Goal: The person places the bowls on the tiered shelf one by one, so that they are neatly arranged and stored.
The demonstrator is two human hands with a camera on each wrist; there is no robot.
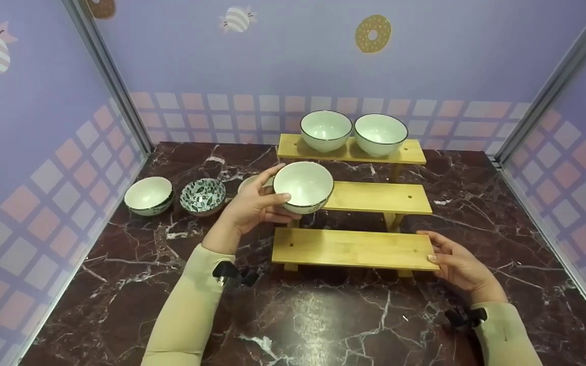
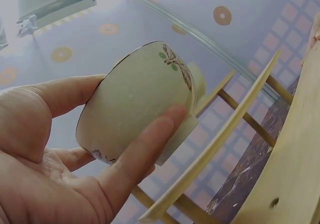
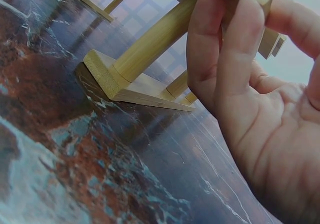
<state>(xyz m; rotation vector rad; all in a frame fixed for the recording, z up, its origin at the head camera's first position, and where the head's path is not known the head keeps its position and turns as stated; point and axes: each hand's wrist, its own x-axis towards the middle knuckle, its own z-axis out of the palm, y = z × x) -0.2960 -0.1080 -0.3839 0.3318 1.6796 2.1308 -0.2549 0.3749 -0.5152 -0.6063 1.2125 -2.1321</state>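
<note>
Left hand (image 1: 260,203): fingers and thumb curl round the left side of a bowl, parted only by its width; in the left wrist view one finger lies along the outer wall.
Held bowl (image 1: 304,184): pale inside, dark rim, small floral motifs on the outer wall; it tilts, and from the head view it covers the left end of the middle board (image 1: 379,196). Whether its foot touches the wood, I cannot tell.
Right hand (image 1: 453,262): pinches the right end of the near board (image 1: 354,248), thumb on the near corner, the other fingers curled about the end.
Wooden rack (image 3: 155,38): three pale boards in steps, lowest at the near side, highest at the far side, on round posts.
Far board (image 1: 350,152): carries two upright bowls side by side, a left one (image 1: 326,127) and a right one (image 1: 380,131), both pale with dark rims.
Left of the rack: a white bowl (image 1: 148,193) farthest left, a dark-patterned bowl (image 1: 203,195) just beside it, and a third bowl (image 1: 247,182) mostly hidden behind the left hand.
Table (image 1: 374,310): dark red-brown marble with white veins.
Sleeves (image 1: 183,305): pale, each with a black clip (image 1: 234,274) at the wrist.
Far wall (image 1: 293,61): lilac, with pink and white squares along its foot.
</note>
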